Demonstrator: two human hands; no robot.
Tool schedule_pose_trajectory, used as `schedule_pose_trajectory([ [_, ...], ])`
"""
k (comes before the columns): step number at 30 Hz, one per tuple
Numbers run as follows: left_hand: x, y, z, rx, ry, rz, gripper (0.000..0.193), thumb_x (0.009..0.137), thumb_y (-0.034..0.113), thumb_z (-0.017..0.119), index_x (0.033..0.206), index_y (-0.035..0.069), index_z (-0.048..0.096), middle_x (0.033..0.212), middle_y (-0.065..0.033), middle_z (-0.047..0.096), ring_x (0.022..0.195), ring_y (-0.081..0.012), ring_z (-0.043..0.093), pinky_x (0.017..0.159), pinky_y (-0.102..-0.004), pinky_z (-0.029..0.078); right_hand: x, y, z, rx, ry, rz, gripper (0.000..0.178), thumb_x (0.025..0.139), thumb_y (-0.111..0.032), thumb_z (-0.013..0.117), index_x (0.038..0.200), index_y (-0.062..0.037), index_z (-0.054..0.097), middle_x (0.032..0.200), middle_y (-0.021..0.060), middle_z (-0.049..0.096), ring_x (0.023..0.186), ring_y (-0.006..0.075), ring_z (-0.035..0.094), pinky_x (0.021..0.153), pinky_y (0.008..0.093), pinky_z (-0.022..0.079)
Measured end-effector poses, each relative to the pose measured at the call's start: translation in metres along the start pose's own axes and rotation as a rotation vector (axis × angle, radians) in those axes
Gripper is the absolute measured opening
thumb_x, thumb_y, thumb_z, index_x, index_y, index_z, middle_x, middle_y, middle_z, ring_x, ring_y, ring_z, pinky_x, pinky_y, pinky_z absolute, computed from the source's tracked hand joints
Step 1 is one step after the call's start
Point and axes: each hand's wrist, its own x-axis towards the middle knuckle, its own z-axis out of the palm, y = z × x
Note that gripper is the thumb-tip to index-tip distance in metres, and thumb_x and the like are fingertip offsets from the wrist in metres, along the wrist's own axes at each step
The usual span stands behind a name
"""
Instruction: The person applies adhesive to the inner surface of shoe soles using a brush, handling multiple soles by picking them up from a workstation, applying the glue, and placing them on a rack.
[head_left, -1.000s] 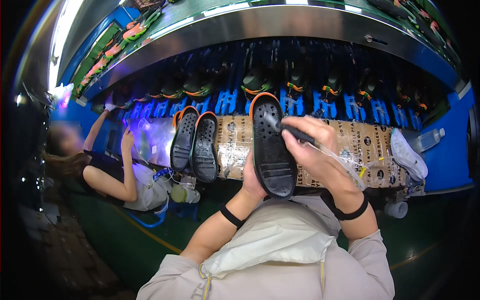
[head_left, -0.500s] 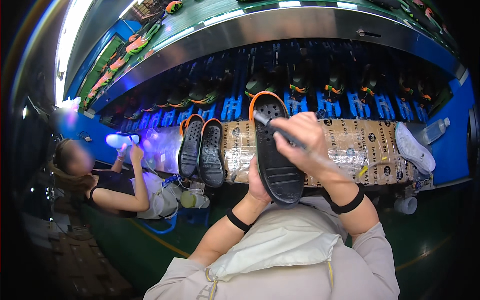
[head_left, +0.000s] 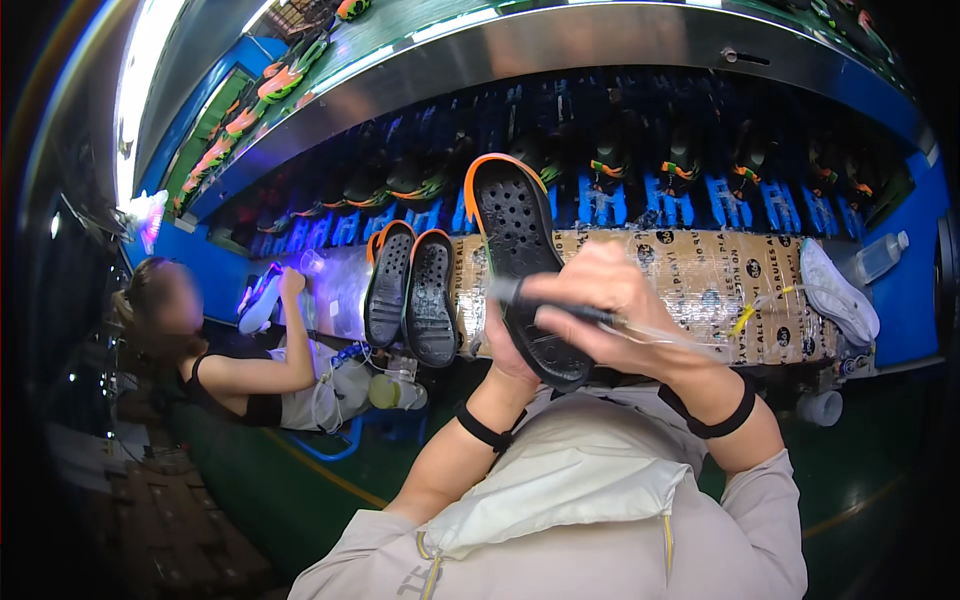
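Note:
A black shoe sole [head_left: 515,230] with an orange rim and a patch of round holes at its far end is held up over the bench edge, inner face up. My left hand [head_left: 508,345] grips it from beneath on the left side, fingers partly hidden. In my closed right hand [head_left: 605,295] is a dark-handled brush [head_left: 565,308] trailing a thin clear tube. Its pale tip lies over the left edge of the sole's middle, blurred by motion. Two similar black soles, a left one [head_left: 388,290] and a right one [head_left: 432,300], lie side by side to the left.
Printed cardboard [head_left: 690,300] covers the bench. A white sole-shaped piece [head_left: 838,292] and a clear bottle [head_left: 882,258] are at the right end. Shoes stand on blue holders [head_left: 602,200] under the metal-edged conveyor [head_left: 620,42]. A co-worker [head_left: 235,375] sits at left, handling a shoe.
The brush has moved from the sole's far end toward me, to its middle left edge. The sole has shifted left and tilted. The co-worker's shoe has turned.

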Motion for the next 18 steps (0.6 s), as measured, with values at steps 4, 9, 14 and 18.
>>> schedule_pose_trajectory([
  [4,0.003,0.004,0.001,-0.096,0.22,0.018,0.089,0.105,0.079,0.029,0.156,0.01,0.054,0.149,-0.0193,0.064,0.136,-0.034,0.065,0.116,-0.0503,0.054,0.002,-0.008,-0.003,-0.192,-0.207,-0.149,0.031,0.085,-0.014,0.088,0.116,-0.0096,0.082,0.09,0.0055,0.073,0.086,0.0268,0.063,0.087,0.0422,0.046],
  [9,0.018,0.024,0.01,-0.315,-0.031,-0.041,0.1,0.099,0.087,0.035,0.158,0.008,0.051,0.15,-0.0252,0.061,0.137,-0.039,0.063,0.117,-0.055,0.052,-0.001,-0.009,-0.009,-0.165,-0.048,-0.064,0.03,0.086,-0.015,0.086,0.114,-0.0097,0.079,0.084,0.0042,0.065,0.087,0.0268,0.061,0.084,0.0431,0.045],
  [14,0.03,0.035,0.012,-0.23,-0.003,-0.035,0.093,0.101,0.08,0.045,0.154,0.003,0.05,0.143,-0.0228,0.06,0.131,-0.0369,0.06,0.113,-0.0543,0.054,0.003,-0.022,-0.021,0.017,-0.311,-0.128,0.027,0.082,-0.012,0.086,0.108,-0.0109,0.081,0.086,0.0053,0.071,0.086,0.0267,0.065,0.092,0.0432,0.049],
  [18,0.034,0.04,0.015,-0.188,-0.036,-0.033,0.097,0.099,0.082,0.048,0.153,0.002,0.05,0.144,-0.0229,0.059,0.133,-0.0377,0.059,0.112,-0.0541,0.055,0.005,-0.02,-0.025,0.044,-0.039,0.04,0.023,0.078,-0.007,0.084,0.1,-0.0103,0.081,0.081,0.0063,0.072,0.082,0.026,0.068,0.085,0.0401,0.049],
])
